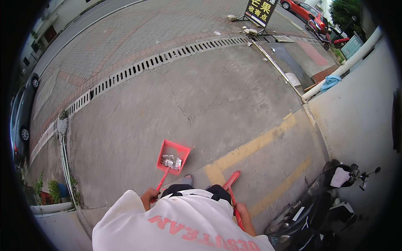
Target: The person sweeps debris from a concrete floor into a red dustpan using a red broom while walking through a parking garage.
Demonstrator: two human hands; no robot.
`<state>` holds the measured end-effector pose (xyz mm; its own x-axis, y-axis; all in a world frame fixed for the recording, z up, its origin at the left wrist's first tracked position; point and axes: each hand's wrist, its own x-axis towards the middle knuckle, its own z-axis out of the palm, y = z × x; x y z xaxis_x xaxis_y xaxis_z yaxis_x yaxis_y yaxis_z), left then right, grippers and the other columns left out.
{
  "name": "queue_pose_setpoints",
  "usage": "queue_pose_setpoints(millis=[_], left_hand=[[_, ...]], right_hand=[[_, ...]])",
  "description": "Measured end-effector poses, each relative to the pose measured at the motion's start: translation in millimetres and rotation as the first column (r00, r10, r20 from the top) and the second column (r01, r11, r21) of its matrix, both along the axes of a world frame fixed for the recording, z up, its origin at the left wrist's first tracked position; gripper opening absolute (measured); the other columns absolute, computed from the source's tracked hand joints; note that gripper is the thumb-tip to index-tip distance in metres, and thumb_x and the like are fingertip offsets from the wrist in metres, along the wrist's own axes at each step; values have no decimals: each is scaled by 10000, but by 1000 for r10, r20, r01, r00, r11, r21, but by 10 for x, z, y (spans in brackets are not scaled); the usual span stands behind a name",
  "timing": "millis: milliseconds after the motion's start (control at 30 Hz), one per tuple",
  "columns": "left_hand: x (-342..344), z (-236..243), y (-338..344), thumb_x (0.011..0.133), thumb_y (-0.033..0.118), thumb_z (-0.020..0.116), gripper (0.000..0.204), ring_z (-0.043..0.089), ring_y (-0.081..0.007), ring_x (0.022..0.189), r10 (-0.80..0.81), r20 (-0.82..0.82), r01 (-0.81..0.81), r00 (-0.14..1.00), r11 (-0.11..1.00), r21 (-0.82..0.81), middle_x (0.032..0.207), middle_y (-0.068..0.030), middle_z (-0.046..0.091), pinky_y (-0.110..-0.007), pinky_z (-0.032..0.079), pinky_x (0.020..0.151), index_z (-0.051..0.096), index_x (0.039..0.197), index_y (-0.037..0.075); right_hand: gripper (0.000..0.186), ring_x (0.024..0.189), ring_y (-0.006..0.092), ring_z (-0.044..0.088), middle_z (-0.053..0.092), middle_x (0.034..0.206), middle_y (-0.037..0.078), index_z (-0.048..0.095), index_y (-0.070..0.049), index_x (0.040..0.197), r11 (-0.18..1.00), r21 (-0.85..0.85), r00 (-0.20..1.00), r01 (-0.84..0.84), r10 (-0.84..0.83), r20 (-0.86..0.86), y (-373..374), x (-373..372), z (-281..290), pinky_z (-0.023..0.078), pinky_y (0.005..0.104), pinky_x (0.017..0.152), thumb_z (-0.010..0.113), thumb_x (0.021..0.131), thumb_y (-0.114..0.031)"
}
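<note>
My left hand (150,195) is closed round the handle of a red dustpan (175,149) held out in front of my feet. Bits of litter (171,162), pale and looking like paper scraps and wrappers, lie inside the pan near the handle end. On my right side, my right hand (241,208) grips the red handle of a broom (231,180). The broom's red head points forward, beside my right leg and apart from the dustpan. Whether either tool touches the ground I cannot tell.
Grey concrete stretches ahead to a slotted drain (146,63), with brick paving beyond. A black scooter (312,209) stands at my right, near a white wall (347,121). Yellow lines (251,144) mark the floor. A signboard (260,12) and parked cars stand farther off.
</note>
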<state>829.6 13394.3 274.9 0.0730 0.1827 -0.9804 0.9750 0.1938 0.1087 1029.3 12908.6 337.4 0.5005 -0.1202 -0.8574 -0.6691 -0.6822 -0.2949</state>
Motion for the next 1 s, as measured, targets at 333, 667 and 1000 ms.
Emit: queue_pose_setpoints(millis=[333, 667, 1000], left_hand=[[769, -22, 416, 831, 232, 575, 237, 535, -230, 494, -186, -9, 186, 982, 982, 37, 613, -113, 530, -390, 420, 437, 538, 834, -2], [2452, -71, 511, 778, 271, 650, 405, 633, -198, 711, -593, 238, 576, 769, 805, 141, 841, -104, 654, -372, 504, 605, 611, 1018, -53], [4963, 1010, 172, 768, 322, 685, 415, 597, -232, 543, 68, 97, -70, 993, 997, 14, 721, -123, 638, -394, 492, 498, 619, 976, -32]], right_hand=[[270, 747, 283, 629, 649, 845, 177, 644, 41, 865, 729, 214, 754, 651, -588, -292, 43, 425, -802, 491, 359, 722, 494, 766, -161], [179, 620, 312, 580, 573, 660, 155, 571, 41, 671, 570, 284, 633, 771, -639, -437, 40, 2196, -840, 491, 429, 600, 428, 741, -40], [129, 433, 249, 489, 473, 532, 126, 451, -23, 773, 451, 32, 380, 892, -711, -592, -311, 4114, -613, 445, 324, 392, 396, 778, -140]])
